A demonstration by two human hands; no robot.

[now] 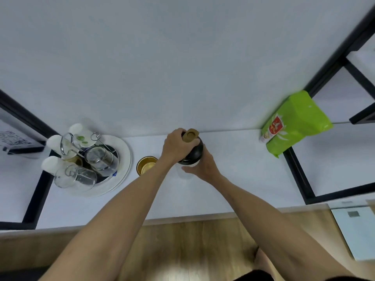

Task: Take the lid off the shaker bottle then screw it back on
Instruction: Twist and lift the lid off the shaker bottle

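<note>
The shaker bottle (187,171) stands upright on the white counter near the back wall; its clear body is mostly hidden by my hands. Its black lid (195,153) with a tan flip cap (190,135) sits on top of the bottle. My left hand (177,147) wraps over the lid from the left, fingers curled around the top. My right hand (204,166) grips the bottle's body from the right and below the lid. Whether the lid is fully threaded on cannot be told.
A small gold-rimmed cup (146,165) sits just left of the bottle. Further left is a round white tray (124,159) with glass cups and white bottles. A green bag (294,122) leans at the right by a black shelf frame (300,179). The counter edge runs below my forearms.
</note>
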